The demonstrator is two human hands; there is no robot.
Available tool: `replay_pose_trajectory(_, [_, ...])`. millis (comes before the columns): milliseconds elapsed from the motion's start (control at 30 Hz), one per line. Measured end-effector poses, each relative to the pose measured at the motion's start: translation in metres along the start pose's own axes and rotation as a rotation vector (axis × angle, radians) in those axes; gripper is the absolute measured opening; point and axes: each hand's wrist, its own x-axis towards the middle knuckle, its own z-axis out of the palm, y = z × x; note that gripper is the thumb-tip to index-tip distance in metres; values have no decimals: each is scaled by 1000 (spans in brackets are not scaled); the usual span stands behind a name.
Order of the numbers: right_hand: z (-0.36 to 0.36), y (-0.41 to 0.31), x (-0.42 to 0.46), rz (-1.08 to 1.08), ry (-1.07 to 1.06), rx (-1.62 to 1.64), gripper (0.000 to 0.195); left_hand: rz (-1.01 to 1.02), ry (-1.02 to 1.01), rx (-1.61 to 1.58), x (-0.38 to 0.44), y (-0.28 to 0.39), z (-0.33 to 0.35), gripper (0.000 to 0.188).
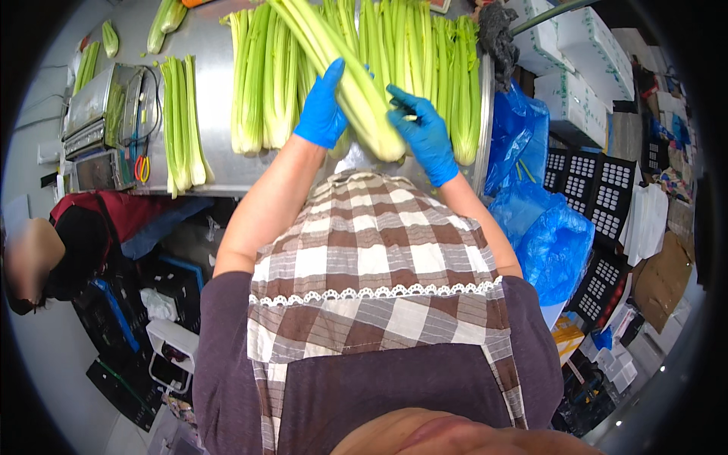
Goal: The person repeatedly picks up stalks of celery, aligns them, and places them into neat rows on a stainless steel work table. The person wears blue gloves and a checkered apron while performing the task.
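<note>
My left hand (325, 108), in a blue glove, grips a celery bunch (364, 105) held at a slant above the table. The root end of this bunch points down towards me. Beside that end, on its right, is my right hand (424, 133), also gloved, with bent fingers and a small pale piece by them; whether it grips anything is unclear. Several celery bunches (250, 85) lie side by side behind and around both hands, root ends towards me. Farther left on the table, loose celery stalks (181, 125) form a separate bundle.
The metal table (219, 165) bears a wrapping machine or similar metal device (94, 114) and scissors with red and yellow handles (142, 168) at left. A blue plastic bag (546, 244) hangs by the right edge, near black crates (591, 187) and white foam boxes (571, 105). Another person (79, 244) is at left.
</note>
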Motion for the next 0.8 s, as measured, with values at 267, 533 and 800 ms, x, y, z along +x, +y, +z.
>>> replay_pose_trajectory(267, [18,-24,-1,108,-194,-353,80,224,87,294,-20,-2,10,53])
replay_pose_trajectory(533, [23,-2,-7,228,-121,-49,53,319,144,493,-29,0,21,62])
replay_pose_trajectory(800, [23,-5,-6,328,-101,3,45,295,128,454,-32,1,19,61])
